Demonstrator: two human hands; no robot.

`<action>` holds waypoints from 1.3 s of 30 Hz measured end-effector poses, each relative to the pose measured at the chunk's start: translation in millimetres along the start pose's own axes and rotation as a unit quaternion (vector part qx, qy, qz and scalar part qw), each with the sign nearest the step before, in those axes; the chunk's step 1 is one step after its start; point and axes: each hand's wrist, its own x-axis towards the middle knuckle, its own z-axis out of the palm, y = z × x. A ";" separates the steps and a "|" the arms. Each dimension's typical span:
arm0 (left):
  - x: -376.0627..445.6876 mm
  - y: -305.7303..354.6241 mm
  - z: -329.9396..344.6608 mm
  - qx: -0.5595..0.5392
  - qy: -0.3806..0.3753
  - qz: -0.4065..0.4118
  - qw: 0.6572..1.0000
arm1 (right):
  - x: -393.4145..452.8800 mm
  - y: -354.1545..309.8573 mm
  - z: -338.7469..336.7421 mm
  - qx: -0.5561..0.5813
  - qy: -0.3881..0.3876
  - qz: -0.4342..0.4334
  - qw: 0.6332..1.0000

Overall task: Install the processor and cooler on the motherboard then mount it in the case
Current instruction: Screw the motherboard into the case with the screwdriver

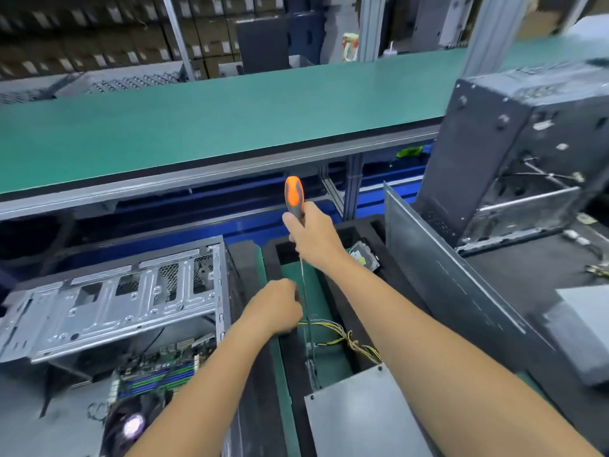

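My right hand (314, 234) grips the orange and grey handle of a long screwdriver (294, 195), held upright with its thin shaft running down past my left hand (276, 306). The fingers of my left hand are curled beside the shaft; what they hold is hidden. Lower left lies an open silver computer case (112, 301). Inside it sits the motherboard (158, 371) with blue and green memory slots, and a black cooler fan (131, 423) at the bottom. The screwdriver tip is over a black foam tray (293, 354), to the right of the case.
Yellow and black cables (346, 341) and a grey power supply box (365, 413) lie in the foam tray. A hard drive (364, 257) sits behind it. A second dark case (514, 153) stands at the right. A green shelf (214, 110) runs across above the bench.
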 end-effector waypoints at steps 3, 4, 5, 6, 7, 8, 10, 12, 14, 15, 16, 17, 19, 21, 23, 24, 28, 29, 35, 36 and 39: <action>-12.4 7.8 2.9 0.039 -0.003 0.035 0.999 | -20.4 -11.4 -11.0 -0.024 0.017 -0.019 0.999; -20.0 11.0 6.6 0.062 -0.001 0.046 0.997 | -29.9 -13.4 -15.1 -0.029 0.025 -0.026 0.999; -27.3 14.3 10.0 0.089 0.003 0.056 0.994 | -37.8 -16.1 -18.5 -0.034 0.031 -0.033 0.998; -35.7 18.6 16.9 0.112 -0.003 0.068 0.991 | -47.1 -16.4 -22.6 -0.042 0.038 -0.037 0.998; -44.0 22.9 24.7 0.120 -0.024 0.083 0.989 | -55.7 -17.3 -26.3 -0.051 0.042 -0.040 0.997; -51.6 27.3 33.2 0.106 -0.059 0.101 0.987 | -62.3 -16.9 -29.4 -0.059 0.045 -0.042 0.996; -67.9 38.1 51.7 0.074 -0.150 0.127 0.978 | -77.7 -15.2 -35.0 -0.074 0.049 -0.035 0.995; -82.7 48.0 72.3 0.112 -0.203 0.161 0.959 | -89.1 -11.2 -39.5 -0.078 0.046 -0.022 0.996; -95.3 56.4 93.0 0.136 -0.209 0.201 0.947 | -96.5 -6.9 -45.6 -0.078 0.044 -0.021 0.996; -98.1 58.7 102.1 0.133 -0.198 0.213 0.947 | -99.3 -5.4 -49.2 -0.078 0.044 -0.027 0.996; -97.4 60.4 109.0 0.115 -0.185 0.218 0.951 | -100.7 -4.6 -54.0 -0.076 0.044 -0.035 0.995; -93.7 60.5 112.5 0.081 -0.180 0.213 0.957 | -100.9 -4.3 -58.4 -0.073 0.041 -0.042 0.996; -78.7 58.1 113.9 -0.003 -0.187 0.179 0.966 | -99.8 -2.8 -68.5 -0.070 0.031 -0.051 0.996; -61.8 55.2 112.1 -0.074 -0.172 0.125 0.974 | -96.6 1.8 -78.0 -0.066 0.017 -0.054 0.996; -49.7 52.8 114.5 -0.114 -0.153 0.063 0.980 | -93.4 8.6 -84.7 -0.049 0.011 -0.059 0.997; -46.2 52.1 117.3 -0.117 -0.156 0.044 0.980 | -91.8 12.1 -88.3 -0.038 0.008 -0.060 0.997; -40.8 47.7 121.2 -0.101 -0.236 -0.011 0.966 | -87.7 22.6 -92.0 -0.017 -0.011 -0.068 0.997; -40.8 47.9 118.7 -0.094 -0.263 -0.022 0.960 | -86.7 25.4 -91.0 -0.021 -0.018 -0.068 0.997; -25.1 42.2 113.2 -0.098 -0.384 -0.056 0.916 | -72.6 36.8 -86.4 -0.017 -0.032 -0.048 0.998; -24.0 40.7 114.7 -0.117 -0.385 -0.055 0.914 | -69.3 38.1 -85.4 -0.014 -0.031 -0.045 0.998; -22.1 37.6 121.3 -0.112 -0.355 -0.024 0.928 | -61.0 42.4 -84.0 -0.010 -0.030 -0.037 0.999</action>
